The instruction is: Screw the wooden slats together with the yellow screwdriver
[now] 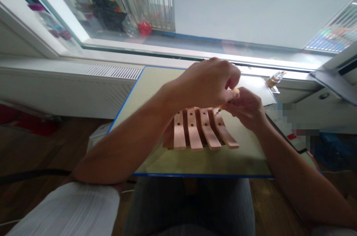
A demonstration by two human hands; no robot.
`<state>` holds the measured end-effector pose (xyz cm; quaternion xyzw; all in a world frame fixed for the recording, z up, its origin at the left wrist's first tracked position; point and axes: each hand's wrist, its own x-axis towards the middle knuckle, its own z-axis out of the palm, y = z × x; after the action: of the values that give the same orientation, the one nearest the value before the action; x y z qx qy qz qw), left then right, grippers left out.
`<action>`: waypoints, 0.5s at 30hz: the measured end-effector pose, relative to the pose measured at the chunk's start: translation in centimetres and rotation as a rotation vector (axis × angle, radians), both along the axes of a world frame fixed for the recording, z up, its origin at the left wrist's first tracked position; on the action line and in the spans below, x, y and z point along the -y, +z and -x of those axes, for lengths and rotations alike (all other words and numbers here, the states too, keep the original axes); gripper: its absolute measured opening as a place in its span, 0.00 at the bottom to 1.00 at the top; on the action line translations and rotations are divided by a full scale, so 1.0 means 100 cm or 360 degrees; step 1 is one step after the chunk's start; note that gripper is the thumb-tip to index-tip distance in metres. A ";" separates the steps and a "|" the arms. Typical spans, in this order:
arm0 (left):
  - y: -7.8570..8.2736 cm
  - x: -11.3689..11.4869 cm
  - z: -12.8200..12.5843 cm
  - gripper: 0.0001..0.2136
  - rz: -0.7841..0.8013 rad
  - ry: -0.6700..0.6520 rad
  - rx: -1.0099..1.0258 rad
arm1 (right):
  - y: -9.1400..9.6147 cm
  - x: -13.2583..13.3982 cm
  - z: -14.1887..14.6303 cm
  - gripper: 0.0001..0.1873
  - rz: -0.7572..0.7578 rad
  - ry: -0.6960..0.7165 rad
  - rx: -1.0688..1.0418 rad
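No readable text, numbers or signs from where I sit.
I can make out no lettering on the wooden slats (194, 139). The small clear packet (275, 79) by the window is too blurred for me to read, and so is the purple-capped bottle (48, 18) on the left. The red patch (291, 136) at the right gives me no legible characters, and coarse blocks cover part of my view beside it.
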<state>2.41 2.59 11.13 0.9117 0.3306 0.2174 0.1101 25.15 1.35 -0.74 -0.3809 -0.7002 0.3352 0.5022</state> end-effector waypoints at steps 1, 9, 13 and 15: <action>0.000 0.000 0.000 0.12 -0.0004 -0.0003 0.0000 | 0.001 0.001 0.000 0.15 0.0011 0.0028 -0.0008; -0.001 -0.004 0.002 0.12 -0.0007 -0.0012 0.0009 | 0.006 0.005 0.000 0.08 0.0083 0.0132 -0.0053; -0.001 -0.004 0.002 0.12 0.0001 -0.0009 0.0010 | 0.005 0.004 0.001 0.07 0.0075 0.0112 -0.0055; -0.002 -0.004 0.001 0.13 -0.0010 0.0003 0.0017 | 0.004 0.004 0.002 0.07 0.0059 0.0113 -0.0053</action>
<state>2.34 3.01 10.93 0.9106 0.3302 0.2234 0.1088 24.96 0.94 -0.30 -0.3596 -0.6984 0.3721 0.4945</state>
